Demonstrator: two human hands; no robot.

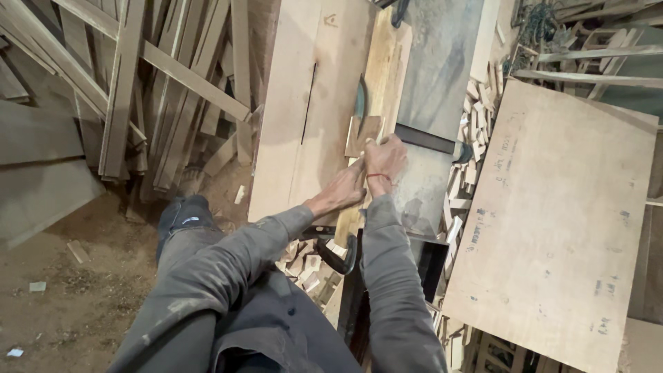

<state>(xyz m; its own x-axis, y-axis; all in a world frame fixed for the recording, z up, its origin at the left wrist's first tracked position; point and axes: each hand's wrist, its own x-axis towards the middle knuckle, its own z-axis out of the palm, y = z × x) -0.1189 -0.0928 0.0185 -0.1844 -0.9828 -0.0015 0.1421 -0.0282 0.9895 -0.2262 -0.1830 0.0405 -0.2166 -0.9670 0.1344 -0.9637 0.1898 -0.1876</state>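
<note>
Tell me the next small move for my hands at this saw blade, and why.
Probably ease the small wood piece forward slowly, keeping the fingers off the blade line. Both the left hand and right hand press close behind it, and the saw blade stands just ahead in the table.

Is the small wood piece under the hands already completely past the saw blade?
No. The small wood piece lies beside the saw blade, with the right hand and left hand pressing behind it.

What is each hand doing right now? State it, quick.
Left hand: pressed on the small wood piece by the saw blade; grip cannot be told.
Right hand: fingers curled on the same piece.
</note>
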